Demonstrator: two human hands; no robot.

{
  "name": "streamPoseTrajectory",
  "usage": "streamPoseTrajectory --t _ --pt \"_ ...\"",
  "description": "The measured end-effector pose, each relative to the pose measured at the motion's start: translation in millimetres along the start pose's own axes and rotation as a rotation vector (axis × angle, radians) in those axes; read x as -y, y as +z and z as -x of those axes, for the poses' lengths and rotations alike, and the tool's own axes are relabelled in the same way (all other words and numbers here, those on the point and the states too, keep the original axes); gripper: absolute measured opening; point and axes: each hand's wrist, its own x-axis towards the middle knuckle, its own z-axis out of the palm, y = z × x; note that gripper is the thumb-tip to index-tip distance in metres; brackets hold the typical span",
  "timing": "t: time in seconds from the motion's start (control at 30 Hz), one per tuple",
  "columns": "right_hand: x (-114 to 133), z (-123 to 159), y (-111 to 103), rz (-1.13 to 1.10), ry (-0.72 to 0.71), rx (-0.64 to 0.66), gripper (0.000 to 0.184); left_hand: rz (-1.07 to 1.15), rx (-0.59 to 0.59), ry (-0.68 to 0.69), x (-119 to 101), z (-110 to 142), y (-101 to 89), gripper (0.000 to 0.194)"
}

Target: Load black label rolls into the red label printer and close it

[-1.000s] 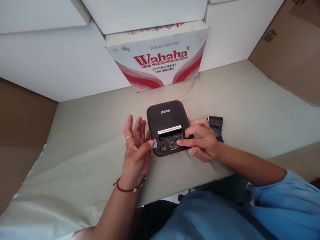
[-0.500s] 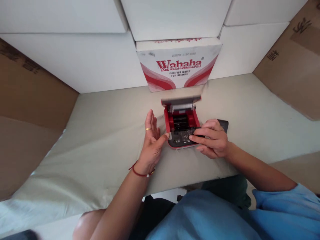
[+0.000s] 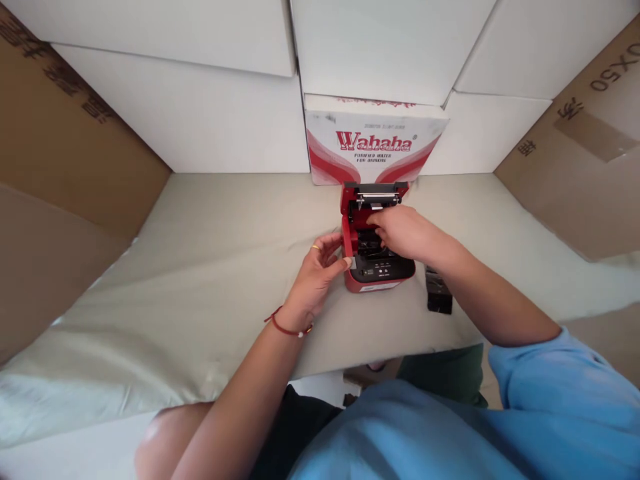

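On a beige cloth-covered table (image 3: 225,233), a boxy red-and-black plastic device (image 3: 383,270) is placed before a rectangular white-and-red cardboard carton (image 3: 375,147) and left of a black oblong object (image 3: 439,293).

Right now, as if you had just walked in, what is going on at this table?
A person's left hand steadies the side of a red and black device, whose lid stands raised. Their right hand reaches inside; its fingertips are partly hidden. A black item lies beside the device, near the right forearm.
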Motion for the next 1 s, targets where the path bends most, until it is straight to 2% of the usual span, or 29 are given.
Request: streamPoseTrajectory --t 0.2,0.4,0.5,0.57,0.67,0.77,0.8,0.87,0.93,1.0 --pt "15 -12 6 0.271 0.09 0.064 0.024 0.022 0.01 0.017 -1 0 1.1 0.058" --pt "1 -8 15 0.217 0.096 -0.015 0.027 0.037 -0.06 0.001 1 0 5.6 0.067" --pt "-7 3 17 0.043 0.074 -0.075 0.032 0.03 -0.069 0.002 -1 1 8.3 0.065" --pt "-15 20 12 -0.154 0.036 -0.126 0.033 0.017 -0.068 0.002 -2 2 8.8 0.063" --pt "-37 62 -5 -0.556 -0.032 -0.191 0.039 -0.009 -0.062 0.0 -4 3 7.9 0.063" --pt "-72 111 -20 -0.89 -0.055 -0.24 0.049 -0.011 -0.059 -0.004 -4 3 6.6 0.06" --pt "-84 124 -20 -0.977 -0.07 -0.204 0.05 -0.009 -0.059 -0.004 -4 3 6.4 0.059" --pt "-102 140 -9 -1.035 -0.065 -0.034 0.048 -0.009 -0.056 0.0 -3 4 5.9 0.056" --pt "-107 143 14 -0.99 -0.035 0.154 0.045 -0.01 -0.051 0.0 -3 4 5.0 0.056" --pt "-102 137 44 -0.932 0.023 0.228 0.046 -0.004 -0.053 -0.005 -3 5 3.4 0.056"
